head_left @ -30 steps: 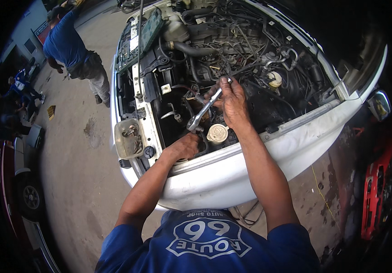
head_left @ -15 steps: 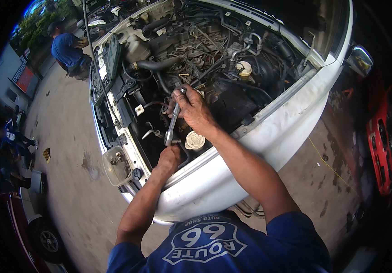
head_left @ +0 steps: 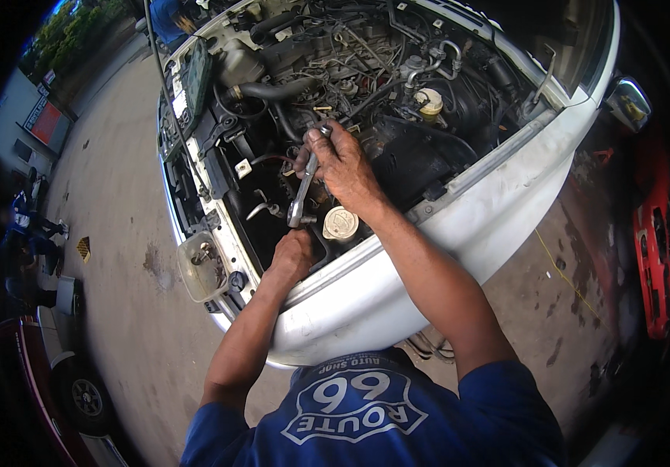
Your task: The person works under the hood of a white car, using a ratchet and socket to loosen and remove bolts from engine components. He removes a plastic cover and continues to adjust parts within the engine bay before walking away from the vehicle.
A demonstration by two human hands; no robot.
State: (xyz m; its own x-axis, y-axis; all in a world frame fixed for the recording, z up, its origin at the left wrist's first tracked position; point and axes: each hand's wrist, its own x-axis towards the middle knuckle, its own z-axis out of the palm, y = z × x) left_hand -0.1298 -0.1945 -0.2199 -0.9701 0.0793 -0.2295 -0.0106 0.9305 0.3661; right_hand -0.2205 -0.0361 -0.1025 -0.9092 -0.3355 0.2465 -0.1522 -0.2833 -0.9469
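I lean over the open engine bay (head_left: 397, 78) of a white car (head_left: 459, 233). My right hand (head_left: 343, 167) is closed around the upper handle of a silver ratchet wrench (head_left: 301, 194) that slants down into the bay. Below the wrench's lower end my left hand (head_left: 292, 255) is curled down in the bay, its fingers hidden against the parts there. A round cream cap (head_left: 340, 223) sits just right of the wrench's head.
A headlight (head_left: 201, 265) marks the car's front corner at left. Concrete ground (head_left: 117, 233) stretches left, with a dark red car (head_left: 47, 366) at lower left and a red vehicle (head_left: 658, 233) at right. People stand at far left (head_left: 28, 226) and top (head_left: 168, 15).
The view has swung so the car sits more to the right and upper part. My right hand has moved the wrench handle more upright, and my left hand stays below it.
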